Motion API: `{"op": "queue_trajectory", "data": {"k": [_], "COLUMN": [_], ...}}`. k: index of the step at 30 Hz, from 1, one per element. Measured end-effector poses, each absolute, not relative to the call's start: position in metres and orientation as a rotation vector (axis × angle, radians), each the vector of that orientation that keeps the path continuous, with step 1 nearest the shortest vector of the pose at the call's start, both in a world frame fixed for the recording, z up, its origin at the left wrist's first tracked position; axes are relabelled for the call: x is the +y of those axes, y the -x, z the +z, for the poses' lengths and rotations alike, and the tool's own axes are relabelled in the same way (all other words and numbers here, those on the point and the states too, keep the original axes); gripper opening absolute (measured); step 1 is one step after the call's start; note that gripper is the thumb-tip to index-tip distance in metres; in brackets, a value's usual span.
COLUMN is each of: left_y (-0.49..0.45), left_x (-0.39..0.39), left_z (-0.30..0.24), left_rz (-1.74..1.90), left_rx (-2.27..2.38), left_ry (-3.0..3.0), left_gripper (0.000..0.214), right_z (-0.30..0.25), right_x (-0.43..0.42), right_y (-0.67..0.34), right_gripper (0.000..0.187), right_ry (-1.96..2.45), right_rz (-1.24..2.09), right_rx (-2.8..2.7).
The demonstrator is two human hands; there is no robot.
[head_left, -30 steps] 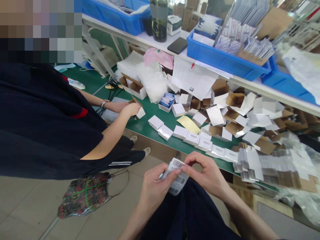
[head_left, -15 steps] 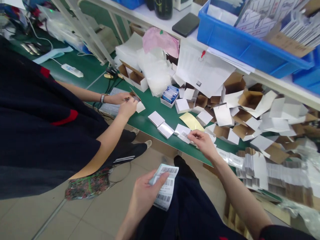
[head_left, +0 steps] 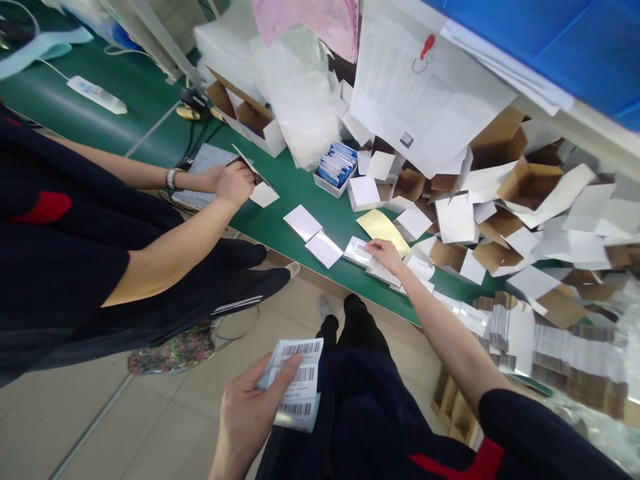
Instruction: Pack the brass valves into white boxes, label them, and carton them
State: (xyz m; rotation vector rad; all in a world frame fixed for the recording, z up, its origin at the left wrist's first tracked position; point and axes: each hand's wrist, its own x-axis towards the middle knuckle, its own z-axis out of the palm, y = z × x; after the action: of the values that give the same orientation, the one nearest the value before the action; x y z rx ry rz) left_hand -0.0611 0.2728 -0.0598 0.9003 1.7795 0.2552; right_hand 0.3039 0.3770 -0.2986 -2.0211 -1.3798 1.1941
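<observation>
My left hand [head_left: 249,415] is low over my lap and closed on a sheet of barcode labels [head_left: 297,381], thumb across its top. My right hand [head_left: 385,254] is stretched out to the near edge of the green table [head_left: 280,193]. Its fingertips lie flat on a small white box [head_left: 357,251] with a label on top. Two more closed white boxes [head_left: 313,235] lie just left of it, and a row of labelled boxes [head_left: 395,275] runs to the right under my forearm.
A co-worker in dark clothes stands at the left, both hands [head_left: 233,182] on a small carton at the table edge. A yellow sheet [head_left: 382,229], a tray of blue cards [head_left: 336,165], a heap of open cartons [head_left: 505,200] and stacked flat cartons [head_left: 550,340] fill the table.
My right hand left the label sheet, reached out to the table and came down on the small white box. My left hand dropped lower with the sheet. The view tilted downward.
</observation>
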Motion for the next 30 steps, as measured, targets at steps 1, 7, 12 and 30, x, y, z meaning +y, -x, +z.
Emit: {"op": "queue_trajectory", "data": {"k": [1, 7, 12, 30], "left_y": [0.059, 0.053, 0.055, 0.057], "left_x": [0.274, 0.279, 0.279, 0.279], "left_z": [-0.060, -0.059, -0.063, -0.058], "left_rz": [0.250, 0.255, 0.262, 0.258], "left_rx": [1.783, 1.798, 1.813, 1.828], "left_ry": [-0.904, -0.954, -0.958, -0.961], "left_gripper": [0.058, 0.055, 0.056, 0.055], "right_z": [-0.301, -0.304, -0.307, -0.309], "right_x": [0.376, 0.374, 0.372, 0.368], "right_y": [-0.304, -0.301, -0.299, -0.281], "right_gripper": [0.027, 0.027, 0.027, 0.025], "right_ry": [2.033, 2.074, 2.110, 2.241], "right_rz": [1.185, 1.129, 1.065, 0.786], "right_rx": [-1.389, -1.446, -1.470, -1.465]}}
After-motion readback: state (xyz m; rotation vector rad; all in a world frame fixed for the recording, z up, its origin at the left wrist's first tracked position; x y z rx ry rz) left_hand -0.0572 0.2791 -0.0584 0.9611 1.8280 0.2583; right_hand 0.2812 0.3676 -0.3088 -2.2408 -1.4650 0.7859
